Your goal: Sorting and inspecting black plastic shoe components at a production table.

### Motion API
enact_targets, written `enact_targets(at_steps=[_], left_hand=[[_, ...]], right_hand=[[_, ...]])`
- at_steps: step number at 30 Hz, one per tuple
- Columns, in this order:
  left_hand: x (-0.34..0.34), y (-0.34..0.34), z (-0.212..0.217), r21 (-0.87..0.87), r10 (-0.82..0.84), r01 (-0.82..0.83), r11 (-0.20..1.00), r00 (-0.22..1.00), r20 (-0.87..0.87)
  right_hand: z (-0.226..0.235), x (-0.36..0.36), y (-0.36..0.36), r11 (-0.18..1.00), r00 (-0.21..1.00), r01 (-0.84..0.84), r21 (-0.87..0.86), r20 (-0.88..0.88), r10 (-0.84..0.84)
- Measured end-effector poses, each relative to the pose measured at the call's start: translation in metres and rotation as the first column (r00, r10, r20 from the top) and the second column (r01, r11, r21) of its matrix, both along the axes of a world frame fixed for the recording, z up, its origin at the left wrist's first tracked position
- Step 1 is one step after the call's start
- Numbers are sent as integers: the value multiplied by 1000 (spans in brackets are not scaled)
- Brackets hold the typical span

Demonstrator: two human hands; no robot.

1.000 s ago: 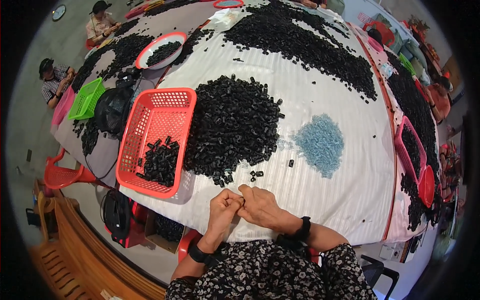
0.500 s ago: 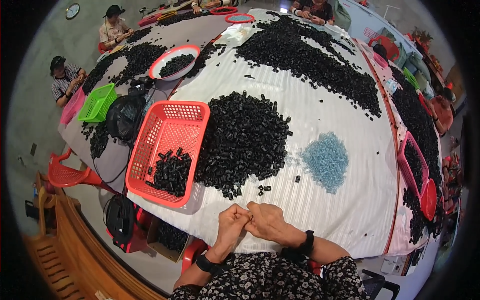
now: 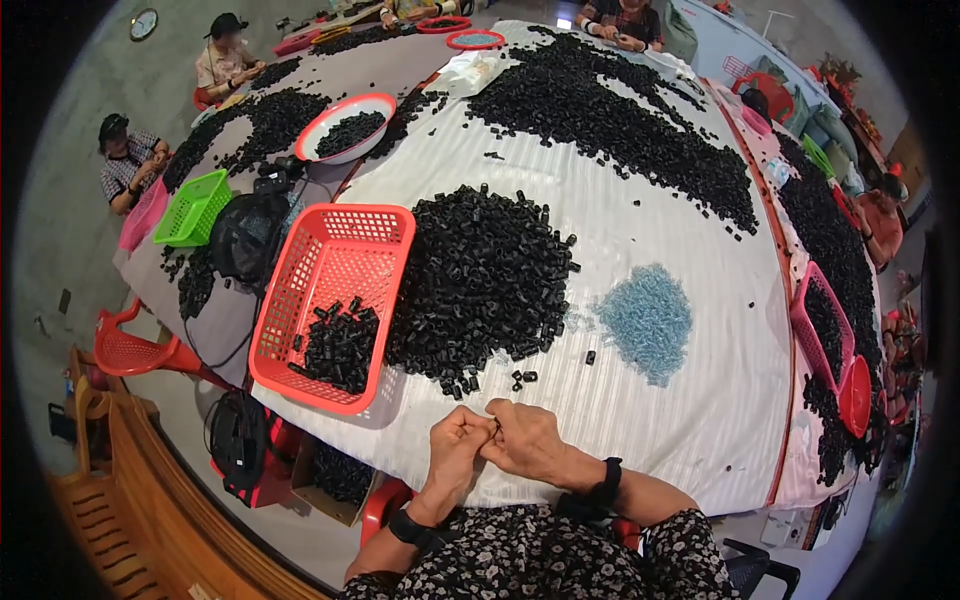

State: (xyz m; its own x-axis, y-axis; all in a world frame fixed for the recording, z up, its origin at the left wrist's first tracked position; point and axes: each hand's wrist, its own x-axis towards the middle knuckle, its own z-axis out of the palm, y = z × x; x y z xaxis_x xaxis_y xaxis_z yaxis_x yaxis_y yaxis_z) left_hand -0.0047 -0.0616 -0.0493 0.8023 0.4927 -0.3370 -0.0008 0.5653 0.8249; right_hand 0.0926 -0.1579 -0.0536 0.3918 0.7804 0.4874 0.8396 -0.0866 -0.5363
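Note:
My left hand (image 3: 459, 440) and my right hand (image 3: 527, 437) meet fingertip to fingertip over the near edge of the white-covered table. Both are closed in a pinch, and whatever sits between the fingers is too small and covered to make out. Just beyond them lie a few loose black plastic pieces (image 3: 525, 379) and the large heap of short black cylindrical parts (image 3: 480, 285). Right of that heap is a pile of small clear-bluish pieces (image 3: 647, 325). A red plastic basket (image 3: 401, 290), partly filled with black parts (image 3: 342, 345), stands to the left.
A broad spread of black parts (image 3: 610, 120) covers the far table. A red-rimmed white basin (image 3: 390, 103) and a green basket (image 3: 222, 185) stand left. At right are a pink basket (image 3: 797, 310) and a red bowl (image 3: 866, 398). Several people work around the tables.
My hands stay pinched together in nearly the same place, with only slight finger movement. The whole view shifts a little to the left.

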Motion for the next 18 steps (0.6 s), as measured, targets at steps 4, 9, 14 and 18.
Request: enact_targets(at_steps=[4, 9, 14, 18], left_hand=[[-1, 0, 0, -57, 39, -34, 998, 995, 96], [-2, 3, 2, -31, -34, 37, 999, 996, 86], [-2, 3, -4, 92, 0, 0, 996, 1000, 0], [-3, 2, -7, 108, 19, -13, 994, 998, -58]], right_hand=[[7, 0, 0, 999, 1000, 21, -30, 17, -21], [5, -1, 0, 999, 987, 14, -34, 161, -9], [4, -5, 3, 998, 977, 21, -67, 215, -6], [-3, -8, 4, 992, 983, 6, -124, 184, 17]])
